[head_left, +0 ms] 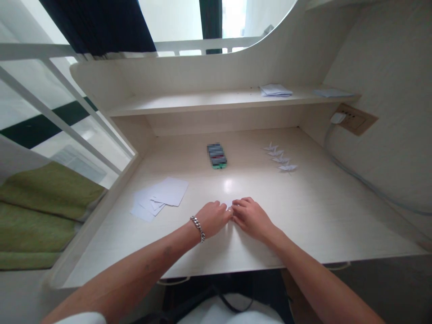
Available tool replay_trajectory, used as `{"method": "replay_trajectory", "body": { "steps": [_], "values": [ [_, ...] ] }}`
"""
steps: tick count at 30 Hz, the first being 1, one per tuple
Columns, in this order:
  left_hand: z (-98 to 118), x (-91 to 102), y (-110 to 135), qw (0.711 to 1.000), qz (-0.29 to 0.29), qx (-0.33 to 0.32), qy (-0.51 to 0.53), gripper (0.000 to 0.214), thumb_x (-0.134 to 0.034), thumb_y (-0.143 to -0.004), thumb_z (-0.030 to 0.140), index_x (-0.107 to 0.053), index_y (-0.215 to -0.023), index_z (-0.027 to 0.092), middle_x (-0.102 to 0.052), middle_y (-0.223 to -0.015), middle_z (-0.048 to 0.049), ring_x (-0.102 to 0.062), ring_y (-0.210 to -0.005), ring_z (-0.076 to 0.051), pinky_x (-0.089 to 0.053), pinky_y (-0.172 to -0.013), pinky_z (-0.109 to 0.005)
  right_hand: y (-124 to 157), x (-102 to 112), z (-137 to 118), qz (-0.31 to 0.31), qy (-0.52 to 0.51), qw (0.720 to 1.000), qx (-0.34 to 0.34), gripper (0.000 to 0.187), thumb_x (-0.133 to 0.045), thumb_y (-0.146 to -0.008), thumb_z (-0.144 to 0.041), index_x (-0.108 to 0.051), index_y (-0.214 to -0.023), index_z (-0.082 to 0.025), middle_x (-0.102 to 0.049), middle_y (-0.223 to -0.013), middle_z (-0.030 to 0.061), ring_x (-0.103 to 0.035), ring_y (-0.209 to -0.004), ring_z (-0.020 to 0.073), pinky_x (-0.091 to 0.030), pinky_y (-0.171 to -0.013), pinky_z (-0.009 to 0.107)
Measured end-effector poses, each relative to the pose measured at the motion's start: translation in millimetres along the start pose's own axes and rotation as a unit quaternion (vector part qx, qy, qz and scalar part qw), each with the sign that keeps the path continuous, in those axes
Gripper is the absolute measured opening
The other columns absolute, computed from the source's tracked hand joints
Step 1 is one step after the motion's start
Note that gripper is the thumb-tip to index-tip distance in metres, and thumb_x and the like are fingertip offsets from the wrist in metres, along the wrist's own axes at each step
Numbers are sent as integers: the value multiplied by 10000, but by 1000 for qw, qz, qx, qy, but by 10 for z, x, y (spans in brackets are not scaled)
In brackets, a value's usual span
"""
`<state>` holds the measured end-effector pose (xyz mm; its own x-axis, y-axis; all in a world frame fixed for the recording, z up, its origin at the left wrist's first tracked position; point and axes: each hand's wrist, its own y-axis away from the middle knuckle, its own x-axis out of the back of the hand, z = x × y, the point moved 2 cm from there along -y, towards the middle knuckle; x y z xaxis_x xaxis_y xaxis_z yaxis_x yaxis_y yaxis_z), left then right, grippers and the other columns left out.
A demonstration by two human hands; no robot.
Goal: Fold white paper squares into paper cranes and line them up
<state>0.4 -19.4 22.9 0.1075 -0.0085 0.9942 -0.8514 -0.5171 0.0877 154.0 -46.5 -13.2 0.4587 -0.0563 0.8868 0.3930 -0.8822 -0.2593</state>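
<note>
My left hand (213, 217), with a silver chain bracelet at its wrist, and my right hand (250, 217) rest side by side on the pale desk (303, 216), fingertips meeting. Both have their fingers curled down and pinched over a small white piece of paper (227, 204), which is mostly hidden beneath them. A loose pile of white paper squares (161, 196) lies to the left of my left hand. Several folded white paper cranes (280, 158) stand in a row at the back right.
A phone in a green case (216, 155) lies at the desk's middle back. The shelf (209, 100) above holds folded papers (276, 91). A wall socket with a white plug (338, 118) and cable is at the right. A railing and green mattress (40, 198) are left.
</note>
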Motion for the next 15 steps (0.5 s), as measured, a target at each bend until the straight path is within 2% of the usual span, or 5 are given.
{"method": "replay_trajectory", "body": {
  "steps": [4, 7, 9, 11, 15],
  "values": [
    [-208, -16, 48, 970, 126, 124, 164, 201, -490, -864, 141, -687, -898, 152, -705, -807, -98, -648, -755, -216, -499, -713, -353, -66, 49, 145, 32, -106, 992, -55, 178, -552, -849, -153, -720, -898, -189, -717, -1005, 82, -591, -959, 241, -458, -858, 379],
    [-395, -50, 38, 846, 216, 251, 418, 148, -624, -799, 263, -702, -865, 156, -702, -733, -60, -627, -641, -166, -499, -617, -292, -187, 118, 270, 35, -314, 929, -191, 174, -593, -831, -291, -702, -803, -159, -693, -723, 54, -607, -664, 180, -482, -626, 306],
    [-465, -101, 12, 731, 230, 305, 565, 192, -676, -740, 296, -696, -832, 130, -679, -668, -47, -595, -560, -142, -478, -518, -257, -272, 150, 306, 36, -441, 858, -262, 196, -650, -766, -339, -681, -753, -146, -648, -637, 28, -577, -569, 147, -462, -524, 262],
    [-495, -140, -5, 650, 243, 337, 636, 234, -726, -678, 312, -699, -796, 111, -660, -633, -35, -563, -525, -118, -453, -475, -228, -343, 167, 308, 41, -497, 814, -299, 217, -697, -704, -359, -677, -719, -144, -619, -597, 10, -557, -524, 123, -456, -486, 240],
    [-501, -175, 12, 586, 266, 366, 672, 311, -767, -625, 362, -711, -786, 102, -655, -647, -32, -554, -547, -98, -440, -458, -193, -415, 139, 288, 33, -537, 782, -315, 257, -709, -674, -395, -673, -671, -140, -595, -554, 7, -556, -484, 114, -457, -453, 228]
  ]
}}
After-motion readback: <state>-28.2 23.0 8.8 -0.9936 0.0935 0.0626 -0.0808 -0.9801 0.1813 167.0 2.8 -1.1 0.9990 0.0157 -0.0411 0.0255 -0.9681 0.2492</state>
